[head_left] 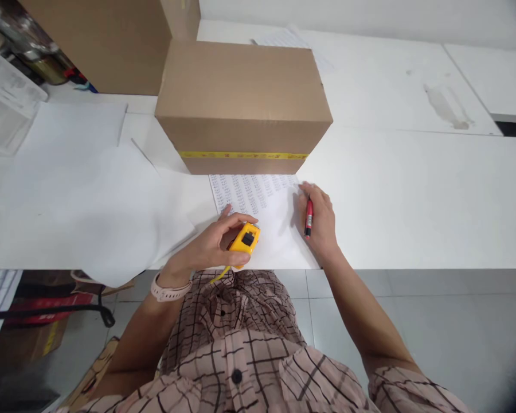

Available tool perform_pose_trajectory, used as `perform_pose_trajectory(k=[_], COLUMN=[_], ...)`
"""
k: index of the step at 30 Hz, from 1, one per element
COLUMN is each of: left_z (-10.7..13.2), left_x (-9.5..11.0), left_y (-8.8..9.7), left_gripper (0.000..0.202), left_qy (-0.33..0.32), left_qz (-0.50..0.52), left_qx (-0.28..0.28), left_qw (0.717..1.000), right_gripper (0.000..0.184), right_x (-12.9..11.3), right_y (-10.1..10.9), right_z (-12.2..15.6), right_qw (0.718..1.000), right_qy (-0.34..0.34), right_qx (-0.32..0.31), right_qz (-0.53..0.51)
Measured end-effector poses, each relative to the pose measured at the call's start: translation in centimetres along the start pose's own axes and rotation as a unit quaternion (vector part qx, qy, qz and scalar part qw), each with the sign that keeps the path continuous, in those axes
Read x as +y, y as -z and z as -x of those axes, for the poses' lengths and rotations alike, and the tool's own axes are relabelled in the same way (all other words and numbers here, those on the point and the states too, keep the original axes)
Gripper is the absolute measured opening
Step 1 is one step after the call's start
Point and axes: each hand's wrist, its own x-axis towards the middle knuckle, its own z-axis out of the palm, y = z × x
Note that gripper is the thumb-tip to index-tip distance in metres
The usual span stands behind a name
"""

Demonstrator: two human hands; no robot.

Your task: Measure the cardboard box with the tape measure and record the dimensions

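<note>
My left hand [212, 244] is closed around a yellow tape measure [243, 243] with a black button, low over the table's front edge. A yellow strap [219, 275] hangs from its lower end. In my right hand [322, 221] is a red pen with a black end [308, 218], its tip hidden by the fingers. That hand rests at the right edge of a paper sheet [279, 229] bearing columns of handwriting. Behind the sheet stands a closed cardboard box [245, 97] with a yellow tape strip along its front, covering the paper's far end.
A larger cardboard box [107, 40] stands at the back left. White sheets [86, 195] spread across the left side, partly overhanging the front edge. A clear plastic container [8, 103] sits at far left. Another written paper [284, 38] lies behind the box on the white table [413, 201].
</note>
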Motion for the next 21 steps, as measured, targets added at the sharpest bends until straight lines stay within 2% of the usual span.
perform_pose_trajectory(k=[6,8,10,11,12,13,14,15,17,18,21], left_z=[0.3,0.5,0.7,0.8,0.9,1.0,1.1,1.2,1.5,1.7,2.1], left_x=[-1.2,-1.5,-1.4,-1.3,-1.0,-0.6,-0.1,0.3,1.3,1.7,2.4], left_y=[-0.6,-1.0,-1.6,-1.9,-2.1,-2.3,-2.3,-2.2,-1.8,-1.5,-0.4], left_gripper=[0.081,0.085,0.086,0.087,0.088,0.089,0.09,0.091,0.092,0.093,0.097], left_qy=[0.003,0.002,-0.006,-0.013,-0.022,-0.031,-0.039,-0.048,-0.059,-0.062,-0.058], left_qz=[0.14,0.162,0.166,0.16,0.149,0.133,0.115,0.1,0.081,0.079,0.079], left_qx=[0.014,0.025,0.052,0.063,0.068,0.064,0.051,0.038,0.019,0.015,0.009], left_qw=[0.99,0.986,0.985,0.985,0.986,0.989,0.991,0.993,0.995,0.995,0.995], right_gripper=[0.058,0.058,0.049,0.042,0.036,0.032,0.03,0.034,0.044,0.047,0.048], right_x=[1.9,1.2,-0.6,-1.9,-3.3,-4.7,-6.1,-7.4,-9.2,-9.8,-10.7], right_y=[-0.1,0.1,0.6,1.0,1.3,1.6,1.9,2.1,2.5,2.7,3.4], right_z=[0.1,0.1,0.3,0.4,0.6,0.8,0.9,1.0,0.9,0.7,-0.1], right_qw=[0.993,0.989,0.985,0.985,0.988,0.988,0.98,0.959,0.926,0.92,0.927], right_qy=[-0.047,-0.04,-0.011,0.007,0.033,0.052,0.061,0.058,0.043,0.04,0.045], right_qx=[0.049,0.102,0.159,0.169,0.148,0.094,-0.007,-0.128,-0.234,-0.256,-0.257], right_qz=[0.096,0.095,0.059,0.023,-0.036,-0.112,-0.189,-0.247,-0.293,-0.294,-0.268])
